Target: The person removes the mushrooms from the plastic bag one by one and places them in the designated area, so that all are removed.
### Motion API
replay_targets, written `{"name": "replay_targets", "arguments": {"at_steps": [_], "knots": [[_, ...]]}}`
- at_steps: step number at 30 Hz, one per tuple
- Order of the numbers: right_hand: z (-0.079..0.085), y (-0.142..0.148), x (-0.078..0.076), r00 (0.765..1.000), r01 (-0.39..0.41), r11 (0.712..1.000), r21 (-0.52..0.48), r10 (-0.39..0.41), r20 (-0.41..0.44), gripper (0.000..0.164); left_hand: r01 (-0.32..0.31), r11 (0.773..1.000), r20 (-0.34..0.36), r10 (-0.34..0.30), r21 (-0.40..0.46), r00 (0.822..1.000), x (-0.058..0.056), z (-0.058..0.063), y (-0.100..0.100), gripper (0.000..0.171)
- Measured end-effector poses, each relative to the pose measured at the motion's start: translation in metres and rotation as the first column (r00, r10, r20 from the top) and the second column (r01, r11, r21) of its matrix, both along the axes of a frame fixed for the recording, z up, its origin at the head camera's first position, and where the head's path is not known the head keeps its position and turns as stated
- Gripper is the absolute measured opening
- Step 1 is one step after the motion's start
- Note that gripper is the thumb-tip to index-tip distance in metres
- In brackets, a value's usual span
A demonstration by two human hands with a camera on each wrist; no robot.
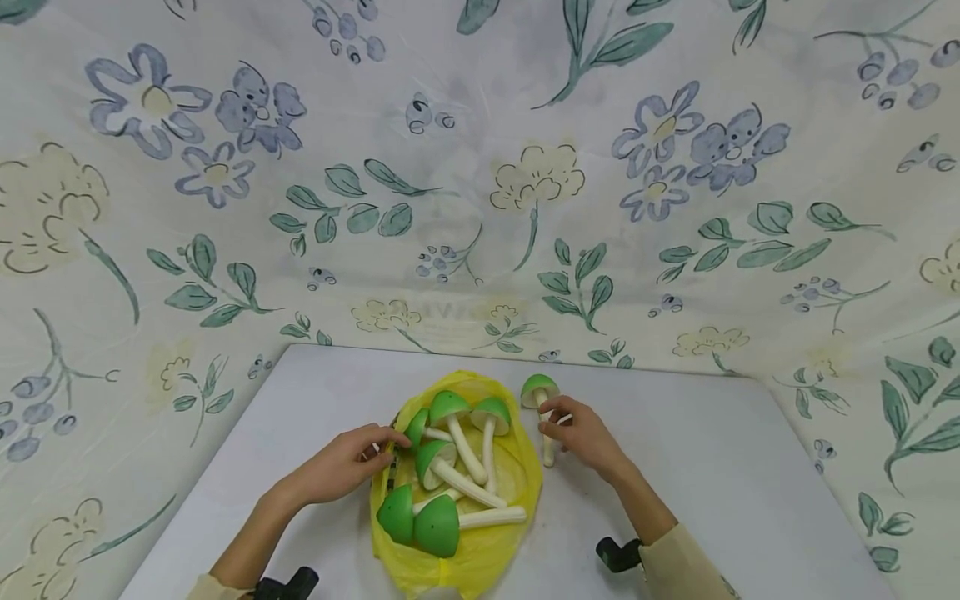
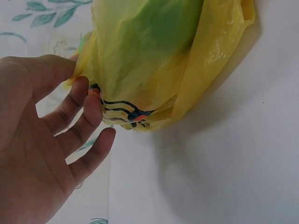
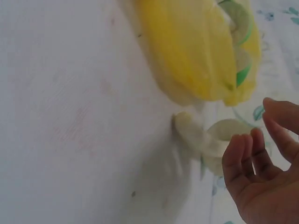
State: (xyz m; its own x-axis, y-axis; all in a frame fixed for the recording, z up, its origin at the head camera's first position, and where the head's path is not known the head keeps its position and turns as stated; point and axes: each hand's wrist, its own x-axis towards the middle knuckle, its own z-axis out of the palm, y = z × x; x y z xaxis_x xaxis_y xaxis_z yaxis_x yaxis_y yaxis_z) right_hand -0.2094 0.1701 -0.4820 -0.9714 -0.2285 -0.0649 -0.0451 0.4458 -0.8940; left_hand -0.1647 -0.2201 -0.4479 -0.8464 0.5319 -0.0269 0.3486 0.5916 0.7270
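A yellow plastic bag (image 1: pixel 506 542) lies spread on the white table, holding several toy mushrooms with green caps and pale stems, such as the mushroom (image 1: pixel 437 527) at the front. At the bag's left rim, my left hand (image 1: pixel 345 462) pinches the thin plastic; the left wrist view shows its fingers (image 2: pixel 77 95) at the dark-printed edge. One more mushroom (image 1: pixel 539 389) lies on the table just right of the bag. Over its stem hovers my right hand (image 1: pixel 587 435), fingers bent, thumb and fingertips apart in the right wrist view. Contact with the stem cannot be made out.
The white table (image 1: pixel 720 483) ends at a back edge against a floral-patterned cloth (image 1: pixel 465 167), which also rises at both sides. Black wrist mounts sit on both forearms, the right mount (image 1: pixel 618 554) low above the table.
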Motion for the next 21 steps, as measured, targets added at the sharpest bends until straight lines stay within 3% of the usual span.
{"name": "replay_targets", "arguments": {"at_steps": [7, 15, 21], "knots": [[0.020, -0.013, 0.011, 0.978, -0.209, 0.977, -0.049, 0.209, 0.001, 0.031, 0.008, 1.000, -0.009, -0.008, -0.001, 1.000, 0.000, 0.000, 0.001, 0.025], [0.029, -0.031, 0.025, 0.904, -0.407, 0.905, -0.120, 0.418, 0.088, 0.028, 0.004, 1.000, 0.003, -0.004, 0.002, 1.000, -0.001, 0.001, 0.001, 0.026], [0.021, -0.041, 0.036, 0.862, -0.488, 0.868, -0.085, 0.495, 0.111, 0.025, 0.000, 1.000, 0.010, 0.000, 0.010, 1.000, 0.000, 0.000, 0.001, 0.026]]}}
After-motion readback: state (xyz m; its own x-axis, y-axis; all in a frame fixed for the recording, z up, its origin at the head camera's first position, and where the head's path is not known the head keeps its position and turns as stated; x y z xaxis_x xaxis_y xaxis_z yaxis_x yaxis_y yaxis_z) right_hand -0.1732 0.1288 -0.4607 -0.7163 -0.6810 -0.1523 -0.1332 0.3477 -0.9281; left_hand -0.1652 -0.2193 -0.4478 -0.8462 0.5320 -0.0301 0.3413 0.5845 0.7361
